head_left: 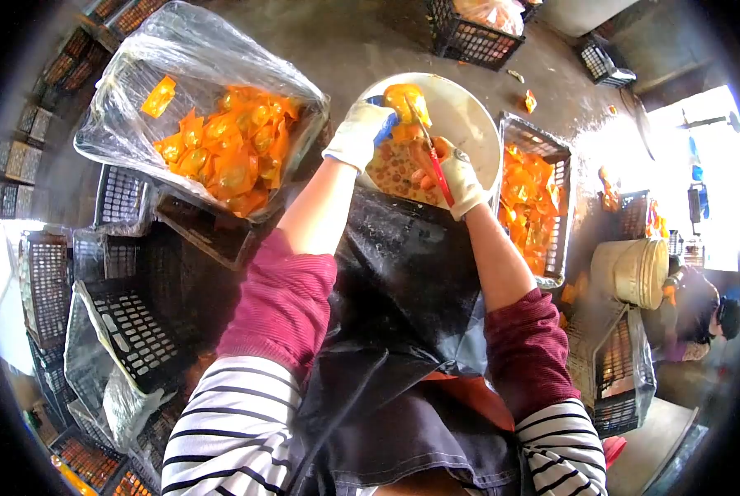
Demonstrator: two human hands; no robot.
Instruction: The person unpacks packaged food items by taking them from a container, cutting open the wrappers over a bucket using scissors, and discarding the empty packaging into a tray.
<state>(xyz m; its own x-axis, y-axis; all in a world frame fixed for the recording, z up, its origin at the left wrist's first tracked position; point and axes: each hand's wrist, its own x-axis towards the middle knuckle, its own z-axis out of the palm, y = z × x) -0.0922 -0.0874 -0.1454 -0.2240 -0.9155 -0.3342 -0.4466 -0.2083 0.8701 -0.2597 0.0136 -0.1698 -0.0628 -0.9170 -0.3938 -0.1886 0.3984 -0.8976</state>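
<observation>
My left hand (pixel 358 135), in a white and blue glove, grips a shiny orange plastic packet (pixel 407 104) over a large white bucket (pixel 479 124). My right hand (pixel 456 175), in a white glove with bare fingertips showing, is closed round a red-handled knife (pixel 441 175). The thin blade points up and touches or overlaps the packet's side; which one I cannot tell. Below my hands, the bucket holds many small round brownish pieces (pixel 399 172) in cloudy liquid. What is inside the packet does not show clearly.
A plastic-lined crate (pixel 105 124) of orange packets (pixel 229 153) stands at the left. Another crate (pixel 561 207) with orange pieces is right of the bucket. Black crates (pixel 134 322) are stacked at lower left. Another person (pixel 696 306) is at far right beside a cream bucket (pixel 634 271).
</observation>
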